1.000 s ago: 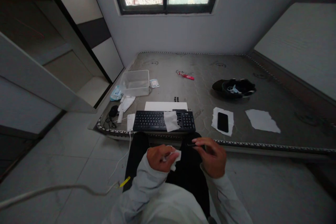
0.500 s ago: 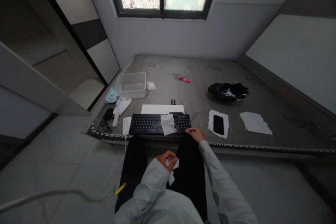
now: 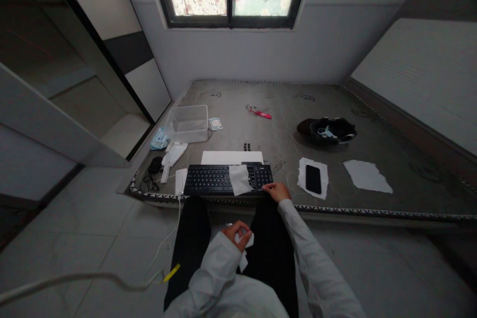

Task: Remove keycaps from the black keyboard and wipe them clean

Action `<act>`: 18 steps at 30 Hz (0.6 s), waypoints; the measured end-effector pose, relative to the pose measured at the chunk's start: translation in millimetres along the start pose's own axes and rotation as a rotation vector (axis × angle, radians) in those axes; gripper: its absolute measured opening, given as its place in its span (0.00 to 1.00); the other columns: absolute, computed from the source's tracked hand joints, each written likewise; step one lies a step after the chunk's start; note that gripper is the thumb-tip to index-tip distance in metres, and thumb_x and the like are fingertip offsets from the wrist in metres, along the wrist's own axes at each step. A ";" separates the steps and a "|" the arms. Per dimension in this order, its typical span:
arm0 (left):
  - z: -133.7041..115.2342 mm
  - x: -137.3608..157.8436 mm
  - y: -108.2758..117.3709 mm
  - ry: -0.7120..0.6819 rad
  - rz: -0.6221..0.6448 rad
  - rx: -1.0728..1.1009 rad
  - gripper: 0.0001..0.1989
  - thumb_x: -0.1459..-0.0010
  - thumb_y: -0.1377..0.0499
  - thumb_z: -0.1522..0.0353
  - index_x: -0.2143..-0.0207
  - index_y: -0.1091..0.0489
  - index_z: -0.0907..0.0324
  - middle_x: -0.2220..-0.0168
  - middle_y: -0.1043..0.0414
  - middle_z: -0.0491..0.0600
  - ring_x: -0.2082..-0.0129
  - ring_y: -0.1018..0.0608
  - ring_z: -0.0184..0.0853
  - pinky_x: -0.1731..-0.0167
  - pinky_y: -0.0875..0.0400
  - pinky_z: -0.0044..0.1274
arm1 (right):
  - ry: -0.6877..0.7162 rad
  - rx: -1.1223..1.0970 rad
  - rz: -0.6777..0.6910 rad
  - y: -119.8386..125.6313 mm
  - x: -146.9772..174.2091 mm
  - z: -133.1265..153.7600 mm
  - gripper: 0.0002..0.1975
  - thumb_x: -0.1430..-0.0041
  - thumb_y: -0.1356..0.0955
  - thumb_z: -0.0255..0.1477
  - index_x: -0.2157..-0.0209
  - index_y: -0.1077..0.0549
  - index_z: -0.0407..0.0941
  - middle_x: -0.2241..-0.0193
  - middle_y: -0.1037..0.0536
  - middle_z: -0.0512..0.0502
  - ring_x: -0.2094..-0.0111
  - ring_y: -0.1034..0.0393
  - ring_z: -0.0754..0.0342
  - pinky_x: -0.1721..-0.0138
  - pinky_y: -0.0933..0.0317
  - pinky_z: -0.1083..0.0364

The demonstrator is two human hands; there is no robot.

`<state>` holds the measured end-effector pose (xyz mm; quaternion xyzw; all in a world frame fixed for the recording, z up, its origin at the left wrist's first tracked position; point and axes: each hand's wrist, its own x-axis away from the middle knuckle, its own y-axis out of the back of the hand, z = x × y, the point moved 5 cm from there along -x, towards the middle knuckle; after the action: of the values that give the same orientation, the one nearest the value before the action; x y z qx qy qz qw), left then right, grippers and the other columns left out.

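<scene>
Keyboard (image 3: 206,179) is black with pale lettering, top tissue (image 3: 239,180) and held wad (image 3: 243,261) both plain white. Phone's (image 3: 313,179) black too. Mattress (image 3: 231,99) is grey with dark swirls, black-and-white trim (image 3: 372,212). Little strip's (image 3: 264,115) kinda red.

I wore a long-sleeved top (image 3: 246,300), pale grey, almost white where it spread across my front. The left sleeve (image 3: 212,264) was loose and soft, gathered in folds along the forearm. The right sleeve (image 3: 309,248) was of the same pale grey, lightly rumpled down its length and slimmer towards the cuff. Both sleeves ran down to my wrists, leaving my left fingers (image 3: 244,243) and my right fingers (image 3: 270,187) bare. Beyond the top, black trousers (image 3: 274,253) covered my legs, the cloth so dark that any seams or creases were hard to make out, the outline rounded smoothly over each knee.
</scene>
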<state>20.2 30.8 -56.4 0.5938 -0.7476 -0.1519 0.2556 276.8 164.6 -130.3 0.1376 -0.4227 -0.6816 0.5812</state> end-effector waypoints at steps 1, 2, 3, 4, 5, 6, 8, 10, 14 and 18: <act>0.4 -0.2 -0.4 -0.001 0.002 -0.001 0.12 0.44 0.42 0.60 0.68 0.23 0.57 0.82 0.40 0.38 0.81 0.35 0.27 0.77 0.43 0.20 | -0.007 0.008 -0.004 -0.1 0.5 0.2 0.12 0.49 0.27 0.41 0.66 0.15 0.50 0.68 0.15 0.45 0.64 0.20 0.48 0.63 0.33 0.55; 1.0 -0.5 -0.5 0.000 0.004 -0.003 0.12 0.44 0.42 0.60 0.68 0.23 0.57 0.82 0.39 0.38 0.81 0.35 0.27 0.77 0.43 0.20 | -0.013 0.011 -0.011 -0.1 0.9 0.2 0.12 0.49 0.27 0.41 0.66 0.15 0.51 0.68 0.15 0.46 0.64 0.20 0.48 0.63 0.33 0.55; 1.8 -0.6 -0.6 0.003 0.005 -0.006 0.12 0.44 0.42 0.60 0.68 0.23 0.58 0.81 0.39 0.38 0.81 0.35 0.27 0.77 0.43 0.20 | -0.020 0.006 -0.017 0.0 1.3 0.2 0.12 0.50 0.27 0.42 0.66 0.15 0.51 0.68 0.15 0.46 0.65 0.20 0.48 0.63 0.33 0.55; 2.7 -0.8 -0.5 0.006 0.006 -0.010 0.12 0.44 0.42 0.60 0.68 0.23 0.58 0.81 0.38 0.38 0.81 0.35 0.27 0.77 0.44 0.20 | -0.026 -0.005 -0.023 0.0 1.5 -0.1 0.12 0.50 0.27 0.42 0.67 0.15 0.51 0.69 0.15 0.46 0.66 0.21 0.48 0.64 0.33 0.54; 3.7 -0.9 -0.3 0.010 0.006 -0.015 0.12 0.44 0.42 0.60 0.68 0.23 0.57 0.81 0.38 0.38 0.82 0.36 0.27 0.77 0.44 0.20 | -0.030 -0.021 -0.029 0.1 1.5 -0.5 0.11 0.51 0.26 0.41 0.68 0.15 0.51 0.70 0.15 0.46 0.66 0.21 0.48 0.64 0.33 0.54; 4.6 -1.0 0.0 0.013 0.005 -0.020 0.12 0.44 0.42 0.60 0.67 0.23 0.57 0.81 0.38 0.38 0.82 0.36 0.27 0.78 0.44 0.20 | -0.033 -0.037 -0.035 0.4 1.4 -1.0 0.11 0.51 0.26 0.41 0.68 0.15 0.51 0.70 0.15 0.46 0.66 0.21 0.48 0.64 0.33 0.54; 6.1 -1.2 0.6 0.016 0.004 -0.025 0.12 0.43 0.42 0.60 0.68 0.23 0.57 0.82 0.39 0.38 0.82 0.37 0.28 0.78 0.44 0.21 | -0.042 -0.060 -0.049 1.5 0.6 -2.2 0.11 0.52 0.26 0.41 0.69 0.16 0.51 0.71 0.15 0.46 0.66 0.20 0.47 0.63 0.32 0.53; 7.0 -1.5 1.0 0.012 0.003 -0.026 0.11 0.44 0.42 0.61 0.68 0.23 0.58 0.81 0.40 0.38 0.81 0.36 0.28 0.77 0.43 0.21 | -0.051 -0.068 -0.060 3.0 -0.6 -3.1 0.10 0.53 0.25 0.41 0.70 0.16 0.51 0.70 0.15 0.46 0.65 0.20 0.46 0.62 0.32 0.53; 7.4 -1.9 1.2 0.001 0.001 -0.028 0.11 0.44 0.42 0.61 0.68 0.23 0.58 0.81 0.40 0.38 0.80 0.34 0.28 0.75 0.42 0.21 | -0.058 -0.060 -0.036 3.3 -2.3 -2.6 0.10 0.54 0.25 0.40 0.71 0.16 0.51 0.70 0.15 0.45 0.64 0.20 0.45 0.63 0.32 0.52; 8.3 -1.9 0.2 0.004 0.012 -0.037 0.12 0.43 0.42 0.61 0.67 0.23 0.59 0.81 0.40 0.38 0.81 0.35 0.28 0.76 0.43 0.21 | -0.035 -0.063 -0.017 0.8 -2.9 -0.1 0.08 0.53 0.25 0.38 0.72 0.16 0.51 0.70 0.15 0.46 0.64 0.20 0.46 0.62 0.33 0.53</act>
<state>15.7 32.1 -63.5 0.5848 -0.7477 -0.1632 0.2689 278.3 167.3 -130.6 0.1112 -0.4099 -0.7018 0.5719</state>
